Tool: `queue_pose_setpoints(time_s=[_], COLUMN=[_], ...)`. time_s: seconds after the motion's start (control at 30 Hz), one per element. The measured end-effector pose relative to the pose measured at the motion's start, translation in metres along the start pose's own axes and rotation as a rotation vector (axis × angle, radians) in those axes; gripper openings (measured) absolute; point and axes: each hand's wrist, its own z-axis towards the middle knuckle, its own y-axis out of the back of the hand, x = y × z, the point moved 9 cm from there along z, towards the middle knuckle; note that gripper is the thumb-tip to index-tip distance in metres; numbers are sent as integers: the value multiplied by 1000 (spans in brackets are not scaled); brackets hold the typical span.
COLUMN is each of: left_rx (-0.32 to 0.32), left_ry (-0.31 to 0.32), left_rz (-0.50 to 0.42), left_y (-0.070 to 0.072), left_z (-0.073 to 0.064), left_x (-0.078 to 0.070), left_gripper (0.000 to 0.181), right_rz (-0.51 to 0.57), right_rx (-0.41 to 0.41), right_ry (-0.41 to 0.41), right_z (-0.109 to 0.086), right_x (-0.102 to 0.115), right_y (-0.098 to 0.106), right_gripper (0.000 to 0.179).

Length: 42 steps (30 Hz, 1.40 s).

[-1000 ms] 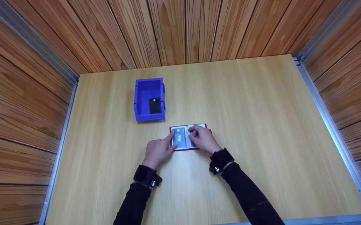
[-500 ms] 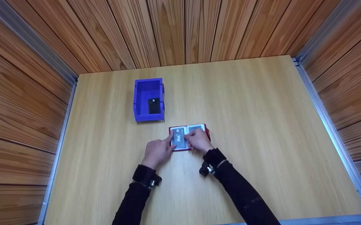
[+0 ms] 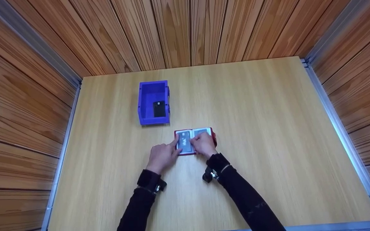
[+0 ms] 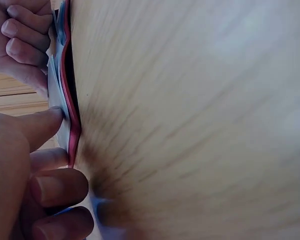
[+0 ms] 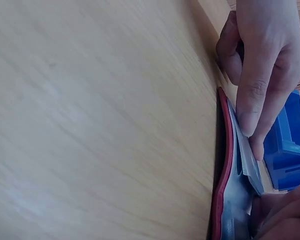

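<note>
A red card holder (image 3: 187,154) lies spread on the table, with clear sleeves on both pages. A grey card (image 3: 184,142) with white lettering shows in its left sleeve. My left hand (image 3: 162,155) presses that page's outer edge with straight thumb and index finger; its other fingers curl beneath, as the left wrist view shows. My right hand (image 3: 204,144) covers part of the right page. Its fingers are curled, and thumb and index pinch the inner edge of the left page's sleeve, which lifts a little in the right wrist view. Whether they hold the card too is hidden.
Behind the card holder, to the left, a blue-purple bin (image 3: 154,120) stands on the wooden table (image 3: 268,128). A black card (image 3: 159,109) lies in it. Wood-panelled walls (image 3: 204,32) and metal rails (image 3: 342,134) border the table.
My right hand has shifted left and down from the right page to the holder's middle, and its fingers have closed at the left sleeve's inner edge. My left hand stays put.
</note>
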Motion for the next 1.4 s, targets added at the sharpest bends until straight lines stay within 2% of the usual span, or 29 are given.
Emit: queue_pose_setpoints(time_s=[0.3,0.53,0.63,1.0,1.4], left_rx=[16,28,22,31,-1], left_ry=[5,4,5,16,1], left_rz=[10,8,17,-4,4], left_y=[-2,-1,-1,-2,1], left_z=[0,-2,-2,-2,-3], left_x=[0,1,2,2,0], left_gripper=[61,62,62,62,61], right_rz=[-9,45,53,141,189], right_rx=[-64,-49,-47,-22,-12], right_ry=[44,-30,-31,-19,46], right_z=[-5,-6,-5,-6,-8], right_x=[-5,-19,-24,-36,-32], right_y=[18,35,41,49,52], right_gripper=[18,17,18,16,16])
